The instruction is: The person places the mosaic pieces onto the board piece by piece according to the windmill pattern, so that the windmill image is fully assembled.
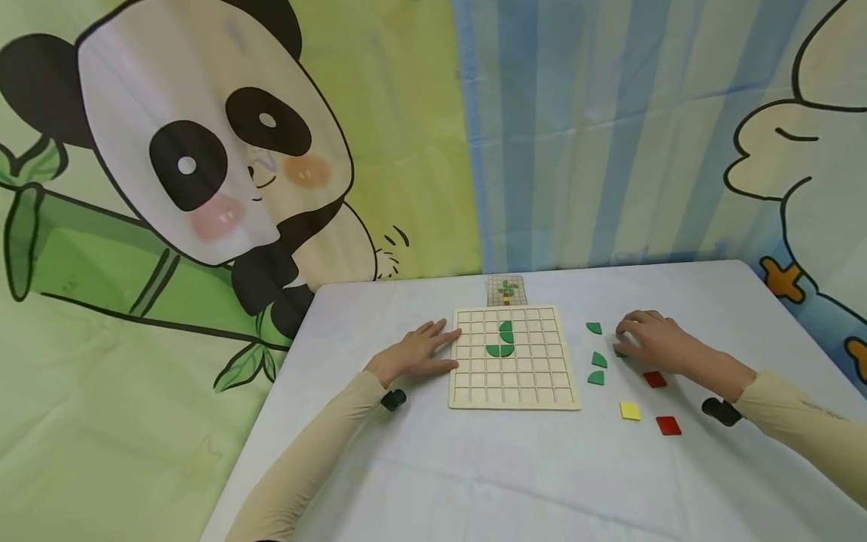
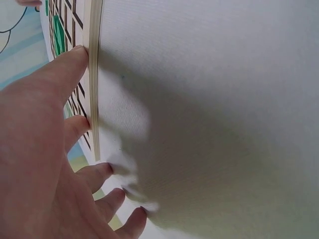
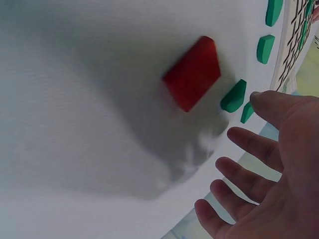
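The green quarter-circle tile (image 3: 234, 97) is found lying flat on the white counter (image 1: 440, 474), at about 3 o'clock from the wooden grid board (image 1: 518, 369), and is partly covered in the head view by the right hand (image 1: 653, 342). That hand is held with its fingers apart and loosely bent, and nothing is seen to be gripped; whether the tile is touched by the thumb cannot be told. At the board's 9 o'clock edge the left hand (image 1: 416, 352) is spread wide, with thumb and index finger placed on the wooden rim; this support should be light but firm, so that the board is not slid. For a good pick-up, the tile should be pinched by its sides rather than pressed on its flat face, and its curved edge should be turned the right way before it is lowered into a square cell. The orientation can be checked against the gridded pattern card (image 1: 506, 290) at 12 o'clock. Smooth faces and a clear thickness are shown, so a nudged tile may be expected to skid. Four green tiles (image 1: 506, 351) are already set near the board's middle, while a yellow square tile (image 1: 630, 411) and red four-sided tiles (image 1: 668, 426) are scattered between 3 and 4 o'clock.
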`<move>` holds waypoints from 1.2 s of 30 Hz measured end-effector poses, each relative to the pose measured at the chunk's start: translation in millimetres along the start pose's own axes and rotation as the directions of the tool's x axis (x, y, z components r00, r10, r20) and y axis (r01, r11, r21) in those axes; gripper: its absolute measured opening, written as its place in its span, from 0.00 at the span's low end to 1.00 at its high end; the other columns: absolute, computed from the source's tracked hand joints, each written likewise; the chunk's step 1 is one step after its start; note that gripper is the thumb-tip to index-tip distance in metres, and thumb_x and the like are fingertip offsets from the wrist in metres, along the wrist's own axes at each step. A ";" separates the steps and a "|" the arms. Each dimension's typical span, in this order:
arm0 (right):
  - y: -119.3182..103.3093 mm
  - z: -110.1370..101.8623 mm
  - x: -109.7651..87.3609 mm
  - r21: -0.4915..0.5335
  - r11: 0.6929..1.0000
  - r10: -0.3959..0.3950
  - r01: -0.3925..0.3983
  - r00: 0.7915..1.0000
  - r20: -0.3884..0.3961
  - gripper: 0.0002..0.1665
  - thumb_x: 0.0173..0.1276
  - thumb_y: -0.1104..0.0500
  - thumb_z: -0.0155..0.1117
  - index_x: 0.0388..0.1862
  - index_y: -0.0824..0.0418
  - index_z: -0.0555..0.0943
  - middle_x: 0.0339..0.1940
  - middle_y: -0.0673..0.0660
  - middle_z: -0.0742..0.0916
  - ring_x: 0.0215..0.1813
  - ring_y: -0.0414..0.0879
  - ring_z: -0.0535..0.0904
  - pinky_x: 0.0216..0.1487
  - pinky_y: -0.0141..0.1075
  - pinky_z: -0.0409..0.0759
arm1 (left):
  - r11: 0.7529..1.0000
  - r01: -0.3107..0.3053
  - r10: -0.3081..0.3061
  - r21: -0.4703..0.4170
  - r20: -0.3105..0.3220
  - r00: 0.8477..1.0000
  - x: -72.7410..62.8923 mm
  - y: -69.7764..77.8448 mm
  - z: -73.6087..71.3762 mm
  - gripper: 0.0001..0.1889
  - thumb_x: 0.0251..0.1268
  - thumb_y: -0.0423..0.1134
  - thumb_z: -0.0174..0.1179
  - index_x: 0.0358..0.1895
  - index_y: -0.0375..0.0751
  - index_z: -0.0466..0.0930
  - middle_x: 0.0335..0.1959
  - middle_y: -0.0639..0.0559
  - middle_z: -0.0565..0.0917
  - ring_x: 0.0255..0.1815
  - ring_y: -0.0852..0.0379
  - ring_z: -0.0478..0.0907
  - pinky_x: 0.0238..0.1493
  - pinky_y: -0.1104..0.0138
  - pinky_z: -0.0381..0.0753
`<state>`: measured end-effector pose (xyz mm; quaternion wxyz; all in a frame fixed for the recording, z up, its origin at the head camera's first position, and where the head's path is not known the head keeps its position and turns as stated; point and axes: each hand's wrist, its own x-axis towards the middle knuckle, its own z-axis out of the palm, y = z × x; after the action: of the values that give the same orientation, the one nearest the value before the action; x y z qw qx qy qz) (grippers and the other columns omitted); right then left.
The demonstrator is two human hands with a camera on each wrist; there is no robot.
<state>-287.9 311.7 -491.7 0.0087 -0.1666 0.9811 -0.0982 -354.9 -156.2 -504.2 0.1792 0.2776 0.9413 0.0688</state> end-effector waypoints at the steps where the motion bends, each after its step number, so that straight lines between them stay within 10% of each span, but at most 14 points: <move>1: 0.2 0.0 -2.3 0.004 1.000 -0.003 0.003 1.000 -0.002 0.17 0.69 0.53 0.73 0.50 0.62 0.85 0.58 0.71 0.82 0.62 0.73 0.74 0.58 0.70 0.74 | 1.000 -0.001 0.001 0.000 -0.001 1.000 -0.3 -0.2 0.0 0.41 0.74 0.71 0.49 0.85 0.65 0.49 0.87 0.46 0.45 0.87 0.41 0.40 0.81 0.39 0.51; 36: -20.5 -2.6 10.0 -0.079 0.993 -0.095 0.093 0.995 -0.023 0.15 0.64 0.53 0.78 0.44 0.60 0.86 0.53 0.65 0.86 0.57 0.65 0.79 0.58 0.60 0.80 | 1.000 0.000 0.000 -0.008 0.004 1.000 0.5 -0.2 -0.7 0.40 0.74 0.71 0.49 0.84 0.66 0.50 0.87 0.47 0.44 0.87 0.40 0.40 0.82 0.39 0.48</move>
<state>-290.8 289.9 -484.9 -0.0154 -0.2116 0.9752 -0.0626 -355.7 -156.1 -503.8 0.1820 0.2771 0.9407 0.0720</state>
